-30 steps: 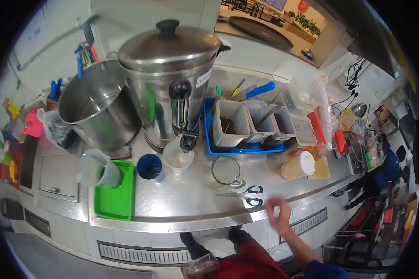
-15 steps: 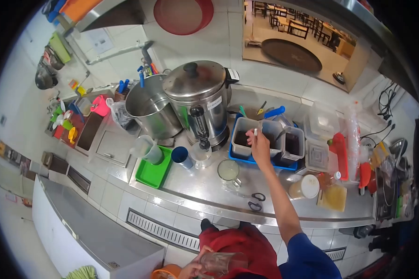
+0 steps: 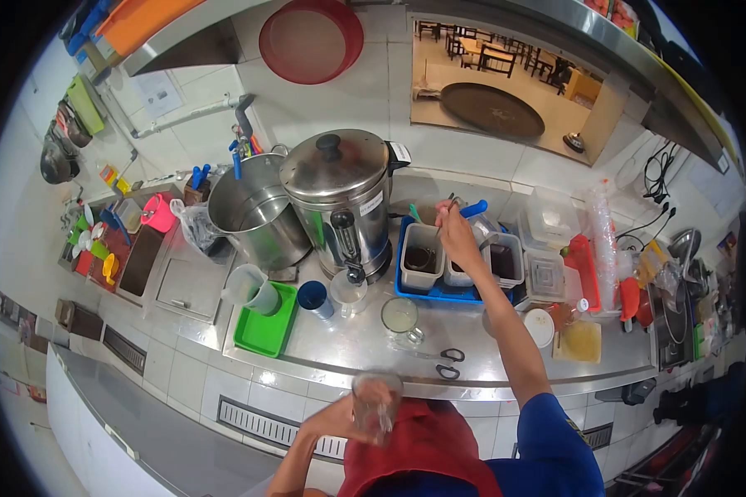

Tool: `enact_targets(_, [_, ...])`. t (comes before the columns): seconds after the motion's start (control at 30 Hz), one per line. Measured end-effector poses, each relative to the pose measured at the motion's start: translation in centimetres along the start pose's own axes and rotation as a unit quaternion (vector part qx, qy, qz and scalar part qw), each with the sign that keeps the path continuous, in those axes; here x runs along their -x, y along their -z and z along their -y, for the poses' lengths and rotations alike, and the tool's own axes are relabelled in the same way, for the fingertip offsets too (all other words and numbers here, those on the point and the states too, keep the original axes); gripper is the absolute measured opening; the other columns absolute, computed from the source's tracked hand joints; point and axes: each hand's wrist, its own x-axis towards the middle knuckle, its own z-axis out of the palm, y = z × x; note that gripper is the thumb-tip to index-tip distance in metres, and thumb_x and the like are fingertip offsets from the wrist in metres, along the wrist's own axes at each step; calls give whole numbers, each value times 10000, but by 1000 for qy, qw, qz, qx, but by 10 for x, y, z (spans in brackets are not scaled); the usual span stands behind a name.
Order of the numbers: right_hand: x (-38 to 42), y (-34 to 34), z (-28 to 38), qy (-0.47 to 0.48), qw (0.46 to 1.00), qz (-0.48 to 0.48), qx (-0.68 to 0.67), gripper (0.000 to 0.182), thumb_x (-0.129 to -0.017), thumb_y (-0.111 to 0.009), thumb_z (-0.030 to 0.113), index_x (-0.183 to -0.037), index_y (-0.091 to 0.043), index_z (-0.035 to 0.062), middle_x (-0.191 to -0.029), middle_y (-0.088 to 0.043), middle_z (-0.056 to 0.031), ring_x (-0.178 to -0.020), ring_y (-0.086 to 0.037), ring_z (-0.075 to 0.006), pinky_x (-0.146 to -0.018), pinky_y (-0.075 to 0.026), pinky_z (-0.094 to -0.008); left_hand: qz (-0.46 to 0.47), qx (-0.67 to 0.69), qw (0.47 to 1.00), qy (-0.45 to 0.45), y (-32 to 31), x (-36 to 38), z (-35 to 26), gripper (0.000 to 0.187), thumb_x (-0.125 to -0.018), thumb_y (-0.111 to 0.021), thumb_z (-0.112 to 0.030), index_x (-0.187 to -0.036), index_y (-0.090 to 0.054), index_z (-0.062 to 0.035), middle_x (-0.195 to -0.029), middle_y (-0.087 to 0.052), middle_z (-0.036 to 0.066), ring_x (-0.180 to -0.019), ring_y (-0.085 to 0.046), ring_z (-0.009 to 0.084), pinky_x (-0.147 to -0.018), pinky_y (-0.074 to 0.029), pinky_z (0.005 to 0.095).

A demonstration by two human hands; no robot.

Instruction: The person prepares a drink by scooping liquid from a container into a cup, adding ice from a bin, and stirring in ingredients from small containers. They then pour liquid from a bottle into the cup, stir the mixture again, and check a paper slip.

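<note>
My left hand (image 3: 337, 419) is wrapped round a clear glass (image 3: 378, 399), held in front of the red apron (image 3: 429, 439), short of the counter edge. My right hand (image 3: 458, 235) reaches over the plastic containers, its fingers pinched on what looks like a thin utensil handle (image 3: 452, 198); the utensil's lower end is hidden. Below it, a blue tray (image 3: 439, 293) carries several open containers with dark contents, among them the left container (image 3: 422, 280) and the right container (image 3: 514, 277). A blue handle (image 3: 474, 209) sticks up beside my fingers.
A glass mug (image 3: 400, 316) with pale liquid and scissors (image 3: 449, 363) lie near the counter's front. Left stand a steel urn (image 3: 333, 199), a large pot (image 3: 253, 207), a blue cup (image 3: 314, 298) and a green tray (image 3: 264, 331). A white-lidded jar (image 3: 539, 328) is at right.
My left hand has raised the glass up and forward towards the counter. My right hand has moved from above the left container to the utensil handles behind. The camera view has shifted slightly.
</note>
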Motion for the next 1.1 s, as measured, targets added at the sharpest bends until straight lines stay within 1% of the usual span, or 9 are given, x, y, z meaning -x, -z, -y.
enact_targets(0.2, [-13, 24, 31, -27, 1000, -7, -6, 263, -1114, -355, 206, -1189, -491, -6, -845, -623, -160, -805, -644, -353, -773, -499, -449, -256, -69, 957, -119, 45, -61, -13, 962, -598, -989, -205, -1368, -429, -76, -1236, -523, 70, -1175, -532, 209, -1031, -452, 373])
enact_targets(0.43, [-31, 55, 77, -32, 999, -16, -8, 292, -1120, -341, 237, -1188, -507, 7, -826, -618, -137, -772, -639, -325, -750, -491, -432, -377, -248, 885, -117, 75, -123, -22, 934, -626, -930, -178, -1405, -432, -46, -1264, -574, 154, -1140, -592, 274, -997, -480, 383])
enact_targets(0.47, [-32, 60, 82, -33, 999, -17, -5, 292, -1120, -341, 237, -1188, -507, 7, -826, -618, -137, -772, -639, -325, -750, -491, -432, -375, -247, 886, -119, 76, -129, -19, 934, -626, -930, -178, -1405, -432, -46, -1264, -574, 154, -1140, -592, 274, -997, -480, 383])
enact_targets(0.53, [-38, 68, 92, -2, 1000, -27, 15, 337, -1128, -335, 299, -1202, -519, 26, -821, -587, -75, -699, -557, -178, -697, -483, -335, -369, -252, 890, -86, 74, -138, -30, 912, -618, -899, -164, -1403, -450, -42, -1315, -566, 174, -1133, -593, 309, -973, -492, 398])
enact_targets(0.67, [-44, 88, 121, 34, 998, -41, 19, 332, -1128, -342, 289, -1193, -526, 20, -818, -589, -74, -705, -560, -176, -698, -480, -336, -385, -246, 887, -70, 65, -157, -35, 912, -613, -891, -168, -1401, -451, -40, -1330, -562, 162, -1131, -587, 324, -957, -494, 423])
enact_targets(0.73, [-46, 99, 140, 38, 998, -36, 21, 311, -1120, -355, 256, -1179, -519, -2, -814, -617, -138, -748, -627, -313, -735, -485, -419, -399, -247, 879, -89, 61, -168, -40, 903, -614, -885, -162, -1395, -448, -44, -1300, -564, 168, -1139, -578, 333, -960, -484, 444])
enact_targets(0.87, [-48, 117, 174, 38, 998, -37, 17, 312, -1119, -355, 254, -1174, -523, -3, -800, -612, -134, -743, -626, -313, -733, -483, -418, -411, -273, 863, -102, 56, -193, -46, 914, -614, -897, -128, -1393, -434, -9, -1279, -555, 185, -1123, -585, 320, -939, -506, 400])
enact_targets(0.93, [-46, 124, 185, 65, 997, -35, 19, 337, -1127, -355, 295, -1206, -529, 18, -813, -588, -65, -701, -549, -158, -689, -474, -317, -421, -287, 856, -88, 52, -202, -57, 902, -619, -891, -113, -1386, -428, -3, -1269, -554, 184, -1130, -582, 337, -960, -496, 421])
enact_targets(1.1, [-16, 126, 214, 120, 993, 13, 14, 261, -1108, -377, 210, -1192, -544, 28, -814, -594, -79, -706, -557, -184, -694, -484, -322, -437, -285, 849, -82, 43, -210, -90, 880, -638, -886, -132, -1379, -429, -7, -1252, -555, 193, -1135, -580, 368, -980, -481, 437])
